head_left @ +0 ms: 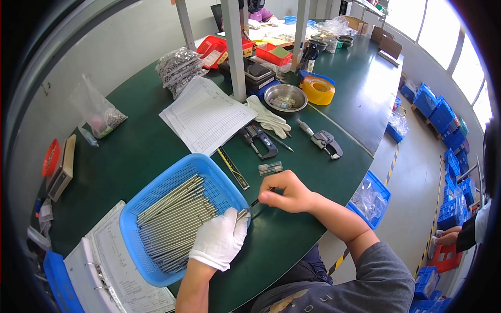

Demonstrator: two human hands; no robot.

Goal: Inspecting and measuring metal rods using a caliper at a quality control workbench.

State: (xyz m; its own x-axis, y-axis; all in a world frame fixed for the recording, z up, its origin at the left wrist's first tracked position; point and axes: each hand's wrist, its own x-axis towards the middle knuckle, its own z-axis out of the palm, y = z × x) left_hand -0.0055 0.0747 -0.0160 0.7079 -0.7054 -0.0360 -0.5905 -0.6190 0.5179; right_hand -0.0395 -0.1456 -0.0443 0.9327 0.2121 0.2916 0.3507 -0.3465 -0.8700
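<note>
- The left hand, in a white cloth glove, reaches over the right side of a light-blue perforated plastic basket; its fingers are curled around at least one slim silvery metal rod, whose end shows near the rim.
- The bare right hand is just outside the basket, thumb and index fingers pinched on a thin dark pin directed at that rod end; whether the two touch cannot be told.
- Many similar metal rods lie roughly side by side in the basket, on the dark-green tabletop.
- As for progress, one rod end appears to be getting attention; nothing visible separates handled rods from those left, so the share done cannot be judged.
- Beyond lie small clear plastic tubes, a black digital micrometer and a grey micrometer.
</note>
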